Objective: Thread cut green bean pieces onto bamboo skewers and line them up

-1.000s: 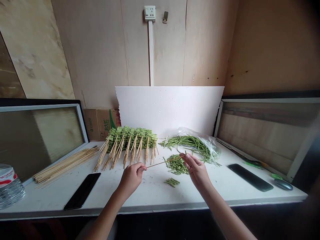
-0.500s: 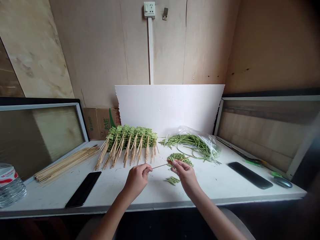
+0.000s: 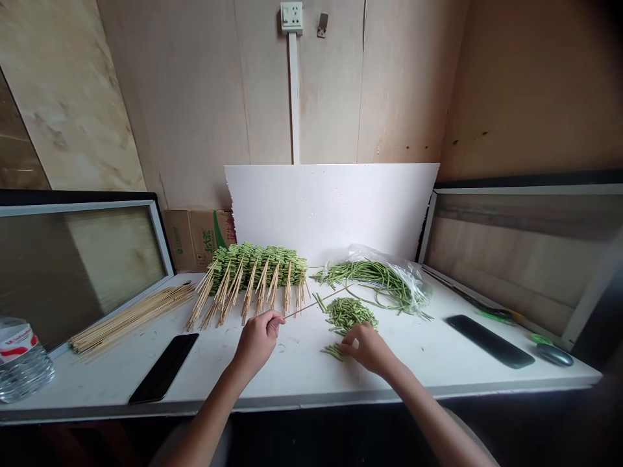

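My left hand (image 3: 257, 338) pinches the near end of a thin bamboo skewer (image 3: 302, 309), which slants up to the right. A piece or two of cut green bean (image 3: 320, 302) sit partway along it. Low over the table, my right hand (image 3: 367, 348) has thumb and fingers closed at the end of a small row of bean pieces (image 3: 333, 352); the fingertips partly hide what they grip. Just behind that hand lies a heap of cut bean pieces (image 3: 348, 312).
Finished bean skewers (image 3: 257, 263) are stacked at the back left, beside loose bamboo skewers (image 3: 131, 318). Long beans in a plastic bag (image 3: 384, 279) lie at the back right. Two dark phones (image 3: 164, 368), a mouse (image 3: 555, 355) and a water bottle (image 3: 24, 360) are near the edges.
My right hand has left the skewer and come down to the small row of bean pieces. My left hand has drawn slightly left with the skewer, whose bean pieces now show.
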Action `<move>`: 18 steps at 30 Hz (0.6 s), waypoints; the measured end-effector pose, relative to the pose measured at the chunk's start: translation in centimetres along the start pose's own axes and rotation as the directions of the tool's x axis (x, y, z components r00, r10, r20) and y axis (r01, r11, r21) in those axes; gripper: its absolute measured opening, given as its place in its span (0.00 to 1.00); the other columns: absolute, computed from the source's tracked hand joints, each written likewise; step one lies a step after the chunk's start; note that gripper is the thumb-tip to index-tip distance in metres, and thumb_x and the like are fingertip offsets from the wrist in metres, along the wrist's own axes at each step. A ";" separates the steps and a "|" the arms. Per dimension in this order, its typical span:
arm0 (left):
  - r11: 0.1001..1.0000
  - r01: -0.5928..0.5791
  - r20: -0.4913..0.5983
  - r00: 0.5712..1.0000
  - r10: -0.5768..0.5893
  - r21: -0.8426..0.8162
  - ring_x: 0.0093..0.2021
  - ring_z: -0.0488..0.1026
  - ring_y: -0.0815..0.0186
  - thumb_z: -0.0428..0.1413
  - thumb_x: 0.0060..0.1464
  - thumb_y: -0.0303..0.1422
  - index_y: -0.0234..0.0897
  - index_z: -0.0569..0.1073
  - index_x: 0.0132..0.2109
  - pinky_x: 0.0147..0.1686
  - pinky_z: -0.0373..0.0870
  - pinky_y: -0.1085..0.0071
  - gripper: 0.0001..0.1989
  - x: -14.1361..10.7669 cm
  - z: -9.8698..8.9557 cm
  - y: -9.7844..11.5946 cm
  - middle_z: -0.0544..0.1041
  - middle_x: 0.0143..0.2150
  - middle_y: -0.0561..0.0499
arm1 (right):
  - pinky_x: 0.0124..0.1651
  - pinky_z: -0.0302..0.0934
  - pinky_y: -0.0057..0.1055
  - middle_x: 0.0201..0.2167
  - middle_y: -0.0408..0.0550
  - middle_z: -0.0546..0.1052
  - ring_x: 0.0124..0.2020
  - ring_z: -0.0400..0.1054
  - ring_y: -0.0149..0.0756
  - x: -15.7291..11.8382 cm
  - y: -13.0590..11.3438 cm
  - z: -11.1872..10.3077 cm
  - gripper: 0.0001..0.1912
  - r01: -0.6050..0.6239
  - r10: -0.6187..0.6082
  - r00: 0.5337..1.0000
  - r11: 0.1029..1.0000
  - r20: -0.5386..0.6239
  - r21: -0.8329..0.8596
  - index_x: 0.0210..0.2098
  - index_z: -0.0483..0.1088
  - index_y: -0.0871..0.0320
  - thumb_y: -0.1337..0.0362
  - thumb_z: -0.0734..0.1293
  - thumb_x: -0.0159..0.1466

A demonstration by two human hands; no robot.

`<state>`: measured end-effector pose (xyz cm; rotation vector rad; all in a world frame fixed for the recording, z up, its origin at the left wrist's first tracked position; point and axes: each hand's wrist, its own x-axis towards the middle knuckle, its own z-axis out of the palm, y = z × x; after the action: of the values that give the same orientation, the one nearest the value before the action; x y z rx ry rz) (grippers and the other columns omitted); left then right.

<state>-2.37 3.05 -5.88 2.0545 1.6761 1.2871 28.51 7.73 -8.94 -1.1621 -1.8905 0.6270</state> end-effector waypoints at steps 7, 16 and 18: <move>1.000 -0.018 0.021 1.000 0.018 0.003 0.26 0.69 0.64 0.47 0.67 0.38 0.39 0.77 0.38 0.30 0.60 0.71 0.17 -0.1 0.2 0.0 0.72 0.25 0.53 | 0.38 0.66 0.42 0.25 0.51 0.81 0.30 0.72 0.47 -0.3 -0.2 1.1 0.07 -0.061 0.059 0.998 0.989 -0.017 -0.133 0.23 0.80 0.51 0.57 0.78 0.52; 0.999 -0.007 0.073 0.997 0.011 -0.051 0.24 0.67 0.64 0.46 0.67 0.42 0.37 0.77 0.37 0.28 0.61 0.71 0.19 -0.2 0.2 0.5 0.71 0.24 0.53 | 0.53 0.71 0.41 0.45 0.51 0.84 0.52 0.77 0.49 1.8 -1.2 -4.3 0.21 -0.180 0.229 0.973 0.718 0.016 0.672 0.39 0.81 0.53 0.44 0.77 0.56; 0.998 -0.013 0.091 0.996 0.019 -0.064 0.24 0.67 0.65 0.47 0.67 0.42 0.37 0.78 0.37 0.28 0.61 0.71 0.19 -0.3 0.2 0.5 0.71 0.23 0.53 | 0.58 0.70 0.40 0.47 0.50 0.84 0.55 0.76 0.48 1.8 -1.3 -5.0 0.19 -0.153 0.240 0.971 0.577 0.012 0.803 0.39 0.81 0.53 0.46 0.78 0.57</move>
<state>-1.86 2.72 -5.85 2.0612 1.5627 1.2155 31.57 8.77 -4.56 -0.7547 -1.1307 1.3527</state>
